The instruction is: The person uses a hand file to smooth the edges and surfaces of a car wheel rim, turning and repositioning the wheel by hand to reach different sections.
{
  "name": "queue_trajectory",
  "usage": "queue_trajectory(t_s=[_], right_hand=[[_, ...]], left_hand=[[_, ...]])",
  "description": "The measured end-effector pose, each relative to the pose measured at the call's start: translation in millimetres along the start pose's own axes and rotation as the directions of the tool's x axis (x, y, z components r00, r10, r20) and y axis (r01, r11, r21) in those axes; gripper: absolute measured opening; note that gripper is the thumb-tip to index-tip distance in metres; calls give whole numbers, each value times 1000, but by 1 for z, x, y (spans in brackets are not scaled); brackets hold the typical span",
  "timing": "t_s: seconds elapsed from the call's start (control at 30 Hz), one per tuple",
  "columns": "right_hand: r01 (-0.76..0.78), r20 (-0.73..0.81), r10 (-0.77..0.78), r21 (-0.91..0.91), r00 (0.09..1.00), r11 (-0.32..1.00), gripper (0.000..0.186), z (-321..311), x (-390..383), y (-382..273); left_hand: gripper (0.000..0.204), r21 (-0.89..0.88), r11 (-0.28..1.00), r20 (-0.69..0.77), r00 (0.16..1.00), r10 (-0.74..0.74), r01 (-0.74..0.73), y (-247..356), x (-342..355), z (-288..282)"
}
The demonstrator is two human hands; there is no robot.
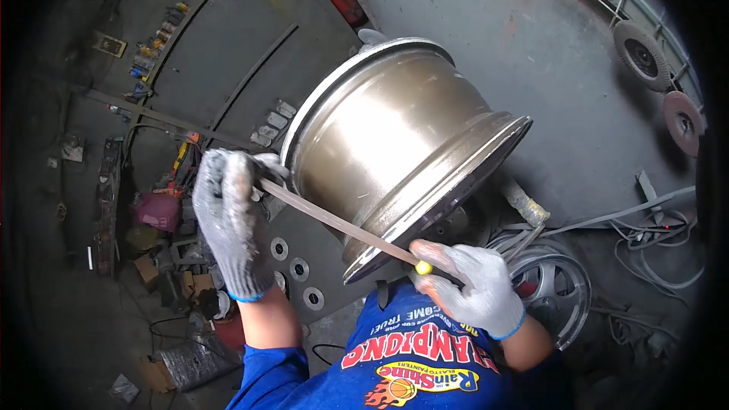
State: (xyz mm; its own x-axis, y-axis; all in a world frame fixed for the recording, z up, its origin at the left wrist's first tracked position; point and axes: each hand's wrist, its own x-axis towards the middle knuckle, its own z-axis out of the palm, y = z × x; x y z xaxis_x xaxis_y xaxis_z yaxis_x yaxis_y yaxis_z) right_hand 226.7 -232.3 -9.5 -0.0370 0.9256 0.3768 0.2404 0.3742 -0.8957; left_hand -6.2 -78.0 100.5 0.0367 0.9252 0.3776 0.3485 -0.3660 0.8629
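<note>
Narrow brown strip (334,220) slants between the person's two gloved hands, passing in front of the wide metal wheel (387,121); contact with the barrel cannot be told. Left hand (228,212): fingers curled shut around the strip's upper end. Right hand (482,288): fingers and thumb pinching its lower end, by a yellow tip (423,267). Strip looks light, held straight; whether stiff or merely taut is unclear. Ends seem the sound places to hold. Wheel likely heavy, rigid, smooth enough to slip; lip the better grip. Cardboard box (148,272) among clutter at left, contents unreadable.
</note>
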Motion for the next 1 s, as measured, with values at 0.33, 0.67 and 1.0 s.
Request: queue_trajectory(t_s=[0.33,0.67,1.0], right_hand=[[-2,-7,1,-30,1000,1000,50,-3,0,-1],[-29,-20,28,-27,999,999,50,-6,-15,4],[-28,-63,30,21,998,999,52,-6,-23,6]], left_hand=[[36,-54,998,5,1000,12,-12,-6,4,2],[33,-152,988,84,996,-2,15,-13,-7,0],[36,-58,998,131,991,26,-18,-17,-10,1]])
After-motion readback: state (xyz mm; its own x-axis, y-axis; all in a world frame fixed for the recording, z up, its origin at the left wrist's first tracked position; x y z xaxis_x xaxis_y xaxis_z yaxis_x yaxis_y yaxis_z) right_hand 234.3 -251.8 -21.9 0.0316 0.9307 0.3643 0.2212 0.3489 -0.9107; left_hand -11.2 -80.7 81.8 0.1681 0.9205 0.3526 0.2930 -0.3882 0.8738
